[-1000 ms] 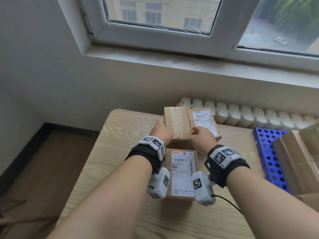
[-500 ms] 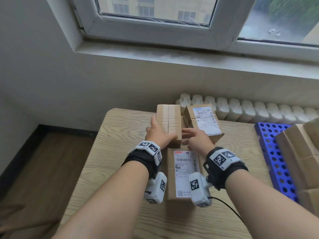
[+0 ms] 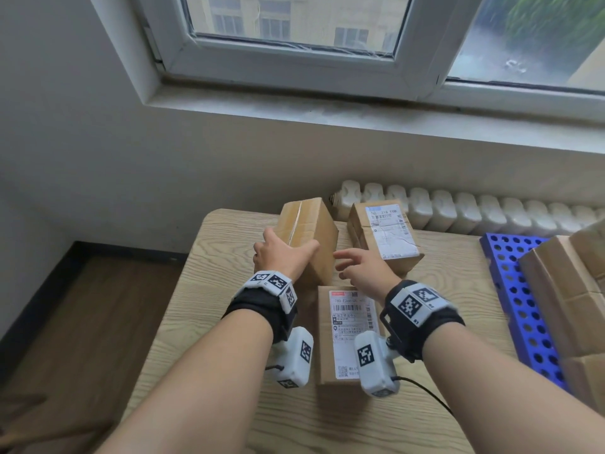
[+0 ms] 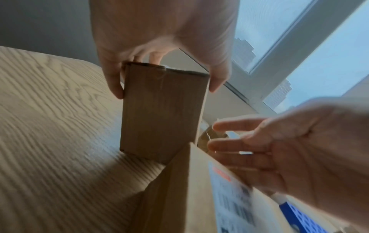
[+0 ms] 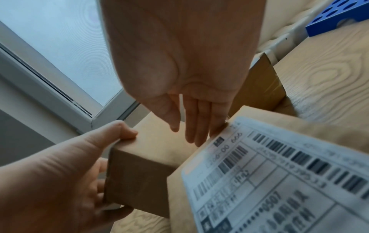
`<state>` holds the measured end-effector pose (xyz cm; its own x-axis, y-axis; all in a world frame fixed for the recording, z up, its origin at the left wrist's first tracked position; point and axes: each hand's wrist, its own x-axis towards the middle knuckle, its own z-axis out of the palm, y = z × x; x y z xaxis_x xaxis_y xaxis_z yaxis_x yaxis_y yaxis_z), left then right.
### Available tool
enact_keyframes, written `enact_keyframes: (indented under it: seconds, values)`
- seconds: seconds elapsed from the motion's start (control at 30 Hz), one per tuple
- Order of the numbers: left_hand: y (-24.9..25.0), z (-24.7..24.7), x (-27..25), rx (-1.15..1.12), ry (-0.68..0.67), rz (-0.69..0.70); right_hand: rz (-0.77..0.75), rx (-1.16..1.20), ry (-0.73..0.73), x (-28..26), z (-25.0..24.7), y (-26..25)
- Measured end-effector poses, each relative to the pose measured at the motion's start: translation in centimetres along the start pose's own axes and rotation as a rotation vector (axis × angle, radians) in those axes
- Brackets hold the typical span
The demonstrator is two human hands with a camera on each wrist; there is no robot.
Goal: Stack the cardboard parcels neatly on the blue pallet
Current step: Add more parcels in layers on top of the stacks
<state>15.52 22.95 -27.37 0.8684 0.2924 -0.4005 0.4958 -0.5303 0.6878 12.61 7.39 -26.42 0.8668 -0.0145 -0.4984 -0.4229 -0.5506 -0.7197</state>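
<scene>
A plain taped cardboard parcel (image 3: 306, 235) stands tilted at the table's far left. My left hand (image 3: 281, 257) grips it from the near end, thumb on one side and fingers on the other (image 4: 113, 85). My right hand (image 3: 358, 265) is spread with straight fingers (image 5: 191, 134) just beside that parcel's right face and holds nothing. A labelled parcel (image 3: 384, 235) lies to the right of it, and another labelled parcel (image 3: 348, 332) lies between my wrists. The blue perforated pallet (image 3: 517, 290) lies at the right with several parcels (image 3: 569, 290) stacked on it.
The wooden table (image 3: 209, 290) ends at the left, with the floor below. A white radiator (image 3: 458, 211) and a wall run behind the table under a window sill (image 3: 327, 109). A cable (image 3: 425, 391) trails from my right wrist camera.
My left hand has drawn the plain parcel left, away from the far labelled one, and turned it askew. My right hand has come off the parcels and spread its fingers.
</scene>
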Motion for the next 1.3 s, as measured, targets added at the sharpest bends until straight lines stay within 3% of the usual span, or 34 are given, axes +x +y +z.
enact_keyframes:
  seconds: [0.17,0.27,0.4,0.57,0.7,0.8,1.03,1.23,1.3]
  values:
    - [0.8,-2.8,0.1,-0.257,0.045,0.022,-0.003,0.051,0.114,-0.6,-0.4,-0.5]
    - [1.9,-3.9,-0.3,-0.541,-0.087,-0.068,0.035,0.231,0.143,-1.6,-1.1,-1.9]
    - [2.8,-4.7,-1.4,-0.756,-0.304,-0.151,0.129,0.538,0.068,-3.1,-2.4,-3.9]
    - [3.7,-5.4,-3.2,-0.73,-0.488,-0.129,0.108,0.727,0.039,-4.2,-3.5,-4.4]
    - [3.8,-5.1,-3.3,-0.569,-0.311,0.098,0.044,0.612,0.068,-5.4,-3.9,-4.1]
    - [4.5,-4.8,-4.1,-0.59,-0.311,0.161,0.018,0.541,0.06,-6.1,-3.9,-3.6]
    - [4.6,-4.4,-4.9,-0.53,-0.421,0.123,0.02,0.567,0.09,-7.3,-4.5,-3.0]
    - [5.2,-4.8,-5.5,-0.805,-0.638,-0.025,0.063,0.688,0.111,-7.7,-5.5,-3.0]
    - [5.5,-4.9,-5.6,-0.811,-0.643,-0.012,0.062,0.743,0.104,-7.8,-5.8,-3.0]
